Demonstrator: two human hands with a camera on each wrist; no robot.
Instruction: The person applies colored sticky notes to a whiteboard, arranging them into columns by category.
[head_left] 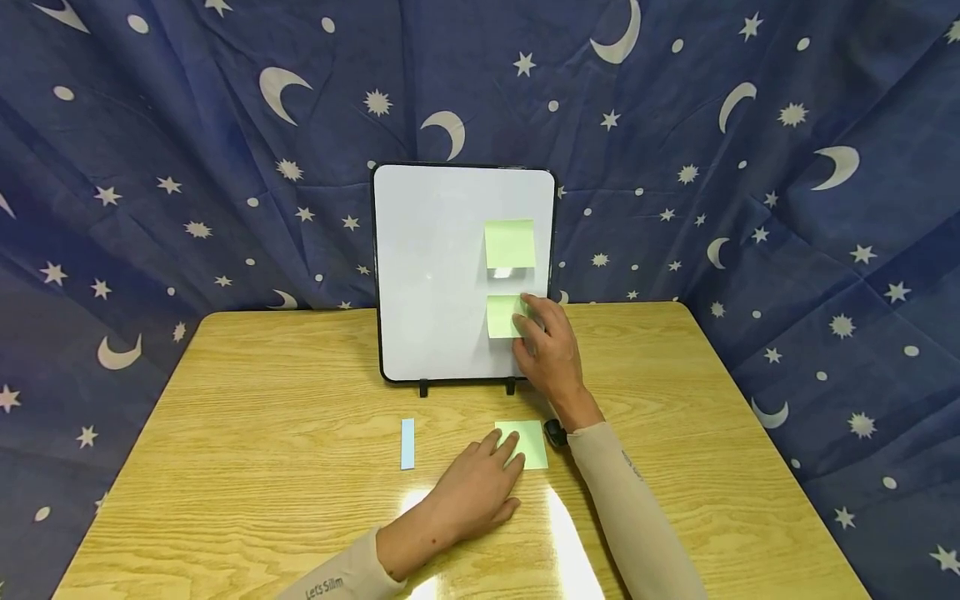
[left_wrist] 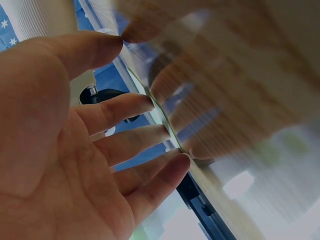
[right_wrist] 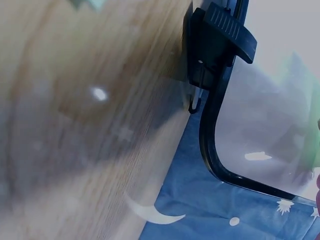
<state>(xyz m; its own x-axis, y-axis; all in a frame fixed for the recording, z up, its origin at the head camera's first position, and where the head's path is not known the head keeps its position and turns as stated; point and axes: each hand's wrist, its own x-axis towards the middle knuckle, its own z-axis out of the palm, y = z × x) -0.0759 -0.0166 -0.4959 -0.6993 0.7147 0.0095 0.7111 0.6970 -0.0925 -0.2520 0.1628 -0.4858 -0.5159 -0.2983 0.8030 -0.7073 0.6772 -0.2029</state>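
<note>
My right hand [head_left: 551,346] is at the whiteboard [head_left: 431,250], its fingertips touching the right side of the lower pale green sticky note [head_left: 501,317]. That note's right part is hidden behind the fingers. Higher on the board is another pale green sticky note [head_left: 510,244], its bottom edge standing off the surface. On the table, my left hand [head_left: 472,492] rests its extended fingertips on a third green sticky note [head_left: 531,443]. In the left wrist view, the fingers [left_wrist: 132,137] lie along that note, seen nearly edge-on. The right wrist view catches only a sliver of hand.
A narrow light blue strip [head_left: 407,443] lies on the wooden table [head_left: 285,433], left of the green note. Black clip feet [right_wrist: 217,45] support the whiteboard's bottom edge. Behind hangs a dark blue curtain [head_left: 225,150] with moons and stars. A small black device [head_left: 555,432] sits by the right wrist.
</note>
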